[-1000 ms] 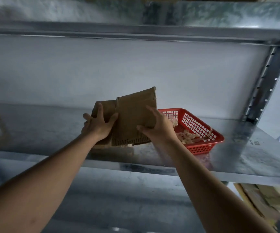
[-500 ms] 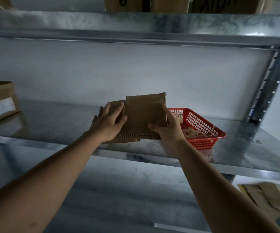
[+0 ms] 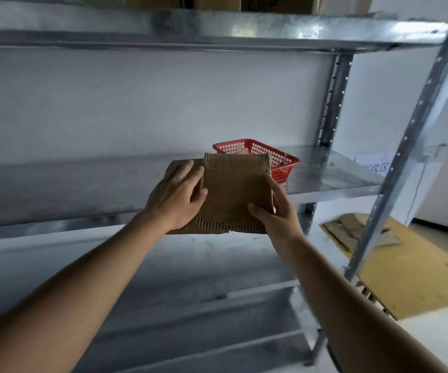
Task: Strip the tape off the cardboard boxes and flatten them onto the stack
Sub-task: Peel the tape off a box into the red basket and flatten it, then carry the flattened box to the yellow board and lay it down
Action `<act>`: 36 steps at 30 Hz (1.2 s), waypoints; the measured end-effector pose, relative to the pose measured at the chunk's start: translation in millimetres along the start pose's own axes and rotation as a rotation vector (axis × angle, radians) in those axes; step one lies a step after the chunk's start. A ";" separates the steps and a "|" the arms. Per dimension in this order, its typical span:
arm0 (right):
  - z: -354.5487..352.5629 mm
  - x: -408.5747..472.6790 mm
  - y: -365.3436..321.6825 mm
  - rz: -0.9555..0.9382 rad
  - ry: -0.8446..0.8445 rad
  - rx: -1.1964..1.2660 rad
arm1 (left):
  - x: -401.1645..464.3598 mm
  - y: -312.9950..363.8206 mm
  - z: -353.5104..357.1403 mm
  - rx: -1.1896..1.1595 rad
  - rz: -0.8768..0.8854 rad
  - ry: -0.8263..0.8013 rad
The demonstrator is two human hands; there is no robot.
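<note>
The person held a flattened cardboard box out in front of the metal shelf, near the middle of the view. It was folded flat and lay tilted, its torn corrugated edge toward the person and a second flap showing behind it at ten o'clock.

The left hand lay on the box's nine o'clock side, fingers curled over the rear flap and the thumb pressed against the front panel, so that the cardboard was gripped between them. The right hand gripped the four o'clock corner, its thumb lying across the front face and its fingers running up the right-hand edge. What those fingers did behind the board could not be seen.

Just past the box's top edge, at one o'clock, a red plastic basket stood on the shelf, partly hidden by the cardboard; something pale lay in it. At four o'clock from the hands, beyond the shelf's upright post, a stack of flattened cardboard lay on the floor, well apart from the held box. More cartons sat on the top shelf at twelve o'clock.
</note>
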State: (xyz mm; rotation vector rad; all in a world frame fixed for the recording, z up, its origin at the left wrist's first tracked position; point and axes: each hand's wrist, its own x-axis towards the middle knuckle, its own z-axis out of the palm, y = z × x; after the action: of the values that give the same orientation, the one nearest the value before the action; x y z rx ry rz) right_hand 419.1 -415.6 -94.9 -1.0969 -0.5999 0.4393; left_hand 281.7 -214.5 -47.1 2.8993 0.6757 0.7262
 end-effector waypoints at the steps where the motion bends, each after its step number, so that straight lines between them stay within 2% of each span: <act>1: -8.8 -14.0 -0.4 0.011 0.033 -0.008 | -5.4 10.4 3.5 -0.009 0.021 -0.027; 10: -121.7 -117.2 -20.1 0.081 0.298 -0.057 | -31.5 128.1 45.9 -0.102 0.233 -0.200; 18: -268.6 -181.8 -37.5 0.163 0.487 -0.098 | -29.4 264.3 118.0 -0.112 0.335 -0.332; 27: -472.3 -219.5 -50.1 0.279 0.583 -0.174 | -37.5 439.5 236.7 -0.129 0.374 -0.479; 36: -614.9 -197.9 -57.2 0.305 0.632 -0.151 | -2.6 552.4 330.1 -0.137 0.362 -0.598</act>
State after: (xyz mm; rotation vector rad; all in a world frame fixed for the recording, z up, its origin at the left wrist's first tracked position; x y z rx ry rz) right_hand 668.2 -982.1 -289.0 -1.3948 0.0965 0.2846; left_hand 653.1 -702.5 -242.3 2.8951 0.0340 -0.0966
